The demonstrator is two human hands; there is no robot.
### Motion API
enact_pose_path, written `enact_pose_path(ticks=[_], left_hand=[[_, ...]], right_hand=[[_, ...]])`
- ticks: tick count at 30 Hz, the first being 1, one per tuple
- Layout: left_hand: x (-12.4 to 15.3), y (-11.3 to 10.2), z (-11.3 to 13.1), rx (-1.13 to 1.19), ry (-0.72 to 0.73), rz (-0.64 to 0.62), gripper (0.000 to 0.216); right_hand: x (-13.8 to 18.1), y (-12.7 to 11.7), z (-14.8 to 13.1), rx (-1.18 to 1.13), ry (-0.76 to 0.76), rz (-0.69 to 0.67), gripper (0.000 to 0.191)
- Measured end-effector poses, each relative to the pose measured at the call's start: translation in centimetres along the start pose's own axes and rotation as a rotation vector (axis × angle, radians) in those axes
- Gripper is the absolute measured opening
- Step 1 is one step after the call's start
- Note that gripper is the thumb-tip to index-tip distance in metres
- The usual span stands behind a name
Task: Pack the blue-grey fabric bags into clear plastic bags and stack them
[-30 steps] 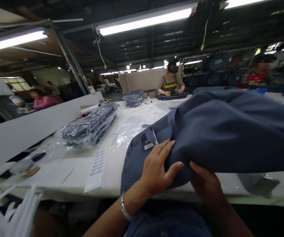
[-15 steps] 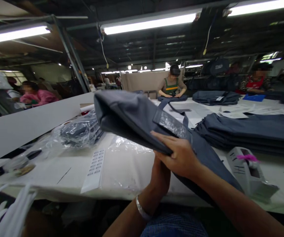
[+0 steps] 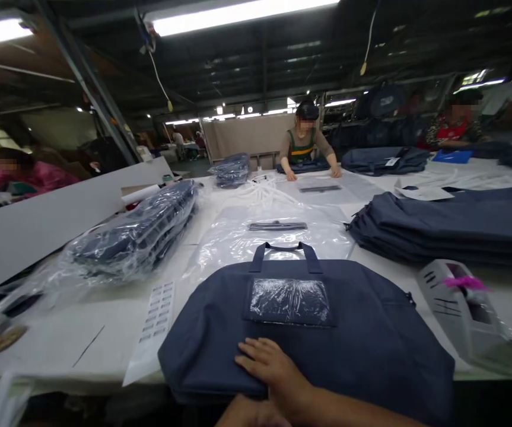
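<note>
A dark blue duffel bag [image 3: 366, 332] lies flat across the near side of the table, its strap handle pointing away from me. A clear plastic pocket [image 3: 289, 301] is set in its upper face. My right hand [image 3: 276, 370] rests on the bag below that pocket, fingers stretched out. At the bag's near edge, partly under my right wrist, is my left hand [image 3: 251, 411]; its fingers are hidden. Just beyond the handle, clear plastic bags [image 3: 220, 240] are spread out, with a dark printed strip on them.
On the left lie bags wrapped in plastic [image 3: 135, 231] and a label sheet [image 3: 155, 314]. A tape dispenser [image 3: 464, 320] and a stack of folded bags [image 3: 455, 228] stand right. Across the table [image 3: 82, 320], a co-worker [image 3: 305, 139] handles a dark bag; other people sit farther off.
The bag has come down from a raised, folded position and lies flat. My right hand has opened onto its face. My left hand has dropped toward the near edge. The co-worker's hands have spread apart.
</note>
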State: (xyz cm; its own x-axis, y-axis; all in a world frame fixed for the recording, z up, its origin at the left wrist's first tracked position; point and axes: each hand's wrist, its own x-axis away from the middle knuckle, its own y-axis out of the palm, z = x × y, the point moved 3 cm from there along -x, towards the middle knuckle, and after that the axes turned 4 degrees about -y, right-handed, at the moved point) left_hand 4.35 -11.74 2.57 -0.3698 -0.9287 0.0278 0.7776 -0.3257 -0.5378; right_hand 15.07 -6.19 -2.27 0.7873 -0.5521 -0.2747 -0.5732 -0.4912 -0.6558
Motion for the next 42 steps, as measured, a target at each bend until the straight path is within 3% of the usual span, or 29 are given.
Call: enact_pose_path(ticks=[2, 4, 6, 8, 9, 11, 13, 16, 19, 22, 24, 27, 30, 33, 37, 40, 42], left_hand=[[-1.6, -1.6, 0.5, -0.054, 0.011, 0.014, 0.027], [-4.0, -2.4, -0.1, -0.194, 0.034, 0.113, 0.032], [-6.3, -2.1, -1.6, -0.367, 0.076, 0.201, 0.038], [-7.7, -1.1, -3.4, -0.493, 0.136, 0.202, 0.040], [-8.0, -0.6, -4.2, -0.535, 0.161, 0.197, 0.042], [-8.0, 0.2, -5.2, -0.591, 0.198, 0.204, 0.047], [-7.5, 0.5, -5.6, -0.621, 0.211, 0.225, 0.049], [-7.1, 0.5, -5.6, -0.641, 0.226, 0.233, 0.049], [-7.2, 0.6, -6.1, -0.647, 0.237, 0.240, 0.049], [-7.1, 0.6, -6.8, -0.621, 0.240, 0.265, 0.049], [-7.0, 0.2, -6.7, -0.569, 0.234, 0.310, 0.049], [-7.2, -1.6, -4.7, -0.453, 0.205, 0.459, 0.044], [-8.9, -4.2, -1.0, -0.420, 0.229, 0.559, 0.037], [-12.0, -5.2, 1.3, -0.543, 0.284, 0.382, 0.037], [-14.6, -2.7, -1.2, -0.706, 0.309, 0.038, 0.042], [-14.3, -0.5, -4.3, -0.653, 0.317, 0.021, 0.044], [-13.7, -0.1, -5.4, -0.543, 0.277, 0.055, 0.043]], right_hand=[[0.0, -0.9, -0.6, -0.040, -0.055, -0.040, 0.070], [-0.1, -3.2, -1.6, -0.135, -0.133, -0.113, 0.061], [-0.4, -6.2, -1.7, -0.249, -0.158, -0.243, 0.039], [-1.2, -10.1, 0.1, -0.268, -0.057, -0.236, 0.030], [-1.8, -12.3, 1.8, -0.228, 0.035, -0.127, 0.032], [-2.8, -16.9, 6.1, -0.074, 0.235, 0.285, 0.028], [-3.4, -20.4, 10.6, 0.013, 0.469, 0.609, 0.041], [-4.6, -22.7, 15.2, -0.012, 0.658, 0.732, 0.072], [-5.5, -23.0, 15.2, -0.070, 0.674, 0.758, 0.078], [-5.0, -21.9, 11.4, -0.080, 0.474, 0.731, 0.079], [-3.4, -20.2, 8.6, -0.040, 0.334, 0.638, 0.080], [-0.3, -16.4, 6.1, -0.003, 0.220, 0.381, 0.082], [2.1, -12.9, 5.3, 0.081, 0.058, 0.206, 0.051], [2.9, -11.1, 5.1, 0.207, -0.055, 0.212, 0.019], [1.1, -11.9, 3.9, 0.308, -0.062, 0.218, 0.018], [-2.2, -14.2, 2.5, 0.238, -0.021, 0.371, 0.023], [-4.5, -15.1, 2.7, 0.037, 0.034, 0.539, 0.028]])
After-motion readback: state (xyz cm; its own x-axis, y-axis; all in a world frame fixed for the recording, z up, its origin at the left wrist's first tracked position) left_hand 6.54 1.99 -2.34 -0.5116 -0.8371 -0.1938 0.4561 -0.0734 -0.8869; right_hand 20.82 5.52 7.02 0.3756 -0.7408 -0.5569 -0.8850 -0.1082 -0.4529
